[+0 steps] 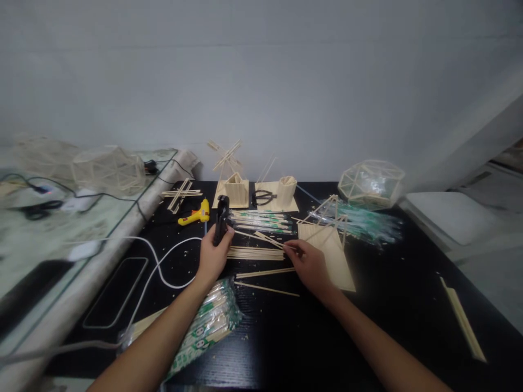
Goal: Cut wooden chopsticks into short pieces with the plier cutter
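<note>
Thin wooden sticks (269, 239) are over the desk (286, 337), pinched by the right hand (309, 265), the left hand (214, 255) gripping a black plier-like tool (222, 215), while a stick frame (335, 200) looks part-built on its board (330, 258) and loose sticks (255, 253) seemingly await fixing.

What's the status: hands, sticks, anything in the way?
Left hand gripping black tool. Right hand pinching thin wooden sticks. Loose stick row between hands; yellow glue gun beyond left hand.
</note>
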A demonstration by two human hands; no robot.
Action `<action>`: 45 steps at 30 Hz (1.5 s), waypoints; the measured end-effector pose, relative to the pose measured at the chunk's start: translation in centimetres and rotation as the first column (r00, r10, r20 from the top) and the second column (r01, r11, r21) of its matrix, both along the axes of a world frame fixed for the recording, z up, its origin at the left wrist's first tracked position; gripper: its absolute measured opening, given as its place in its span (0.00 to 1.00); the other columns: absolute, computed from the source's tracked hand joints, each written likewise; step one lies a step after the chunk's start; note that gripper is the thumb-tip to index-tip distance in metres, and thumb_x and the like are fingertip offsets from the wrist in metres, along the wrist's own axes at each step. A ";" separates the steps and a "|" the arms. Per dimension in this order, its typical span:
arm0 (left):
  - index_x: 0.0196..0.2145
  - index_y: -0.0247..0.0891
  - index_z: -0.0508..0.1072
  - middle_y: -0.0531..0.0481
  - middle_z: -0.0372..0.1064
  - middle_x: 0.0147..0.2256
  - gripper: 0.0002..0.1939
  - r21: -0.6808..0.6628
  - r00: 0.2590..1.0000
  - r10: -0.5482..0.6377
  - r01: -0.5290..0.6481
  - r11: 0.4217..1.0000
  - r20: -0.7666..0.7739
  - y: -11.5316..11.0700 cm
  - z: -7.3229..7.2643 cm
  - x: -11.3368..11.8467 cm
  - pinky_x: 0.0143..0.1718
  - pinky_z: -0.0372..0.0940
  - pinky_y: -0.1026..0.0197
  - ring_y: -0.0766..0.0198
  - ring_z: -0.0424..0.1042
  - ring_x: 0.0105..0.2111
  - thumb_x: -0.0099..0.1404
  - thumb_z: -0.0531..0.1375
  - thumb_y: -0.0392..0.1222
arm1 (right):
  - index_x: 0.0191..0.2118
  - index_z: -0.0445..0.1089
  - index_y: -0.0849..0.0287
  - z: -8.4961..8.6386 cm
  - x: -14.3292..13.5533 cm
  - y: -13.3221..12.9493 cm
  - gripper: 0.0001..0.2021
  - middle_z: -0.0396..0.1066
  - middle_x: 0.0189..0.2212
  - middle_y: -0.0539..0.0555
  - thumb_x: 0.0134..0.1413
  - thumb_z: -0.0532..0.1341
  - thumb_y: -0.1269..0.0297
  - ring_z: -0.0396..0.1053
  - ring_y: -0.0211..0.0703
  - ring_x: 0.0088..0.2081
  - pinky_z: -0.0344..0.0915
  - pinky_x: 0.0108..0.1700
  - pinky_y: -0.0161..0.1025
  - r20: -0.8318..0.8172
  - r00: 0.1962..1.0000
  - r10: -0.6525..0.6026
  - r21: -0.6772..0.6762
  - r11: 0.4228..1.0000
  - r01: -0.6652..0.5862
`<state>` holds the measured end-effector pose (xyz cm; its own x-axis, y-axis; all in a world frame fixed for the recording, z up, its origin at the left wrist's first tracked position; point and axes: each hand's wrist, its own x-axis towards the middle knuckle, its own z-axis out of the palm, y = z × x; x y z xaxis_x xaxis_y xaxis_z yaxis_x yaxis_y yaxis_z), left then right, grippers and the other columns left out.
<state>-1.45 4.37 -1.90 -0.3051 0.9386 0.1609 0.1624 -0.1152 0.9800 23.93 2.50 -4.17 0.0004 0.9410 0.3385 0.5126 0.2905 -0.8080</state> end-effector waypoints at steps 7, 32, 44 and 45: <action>0.32 0.37 0.71 0.59 0.59 0.20 0.16 -0.018 0.996 -0.029 0.030 0.999 0.085 -0.2 1.0 0.3 0.21 0.53 0.68 0.71 0.57 0.19 0.60 0.67 0.53 | 0.37 0.78 0.56 -0.1 0.2 0.1 0.12 0.80 0.31 0.54 0.62 0.63 0.53 0.75 0.47 0.30 0.71 0.36 0.42 -0.052 0.998 -0.024 -0.056 0.998 0.021; 0.33 0.37 0.71 0.59 0.59 0.19 0.17 -0.037 0.992 -0.010 0.015 0.999 0.123 0.0 0.7 0.1 0.21 0.54 0.66 0.71 0.58 0.19 0.59 0.67 0.53 | 0.34 0.77 0.58 1.4 0.4 0.7 0.20 0.76 0.24 0.52 0.42 0.75 0.46 0.69 0.40 0.24 0.68 0.29 0.39 -0.569 0.820 -0.067 -0.314 0.939 -0.141; 0.33 0.36 0.72 0.59 0.59 0.19 0.16 -0.045 0.995 -0.028 0.033 0.998 0.091 -0.1 0.9 0.3 0.21 0.54 0.67 0.71 0.57 0.19 0.59 0.67 0.53 | 0.32 0.79 0.58 1.3 0.4 1.2 0.18 0.77 0.30 0.52 0.33 0.79 0.57 0.67 0.36 0.27 0.64 0.27 0.33 -0.816 0.544 -0.197 -0.405 0.866 -0.293; 0.33 0.36 0.72 0.59 0.59 0.19 0.16 -0.045 0.995 -0.029 0.033 0.998 0.091 -0.1 0.9 0.3 0.21 0.53 0.67 0.71 0.57 0.19 0.59 0.67 0.53 | 0.32 0.79 0.58 1.3 0.5 1.2 0.17 0.78 0.31 0.53 0.33 0.79 0.57 0.67 0.36 0.27 0.64 0.27 0.34 -0.822 0.534 -0.200 -0.406 0.863 -0.301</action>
<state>-1.13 4.25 -0.97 -0.2871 0.9537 0.0897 0.0704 -0.0724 0.9949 24.39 3.66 -2.87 -0.0151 0.9690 -0.2465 -0.4525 -0.2265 -0.8625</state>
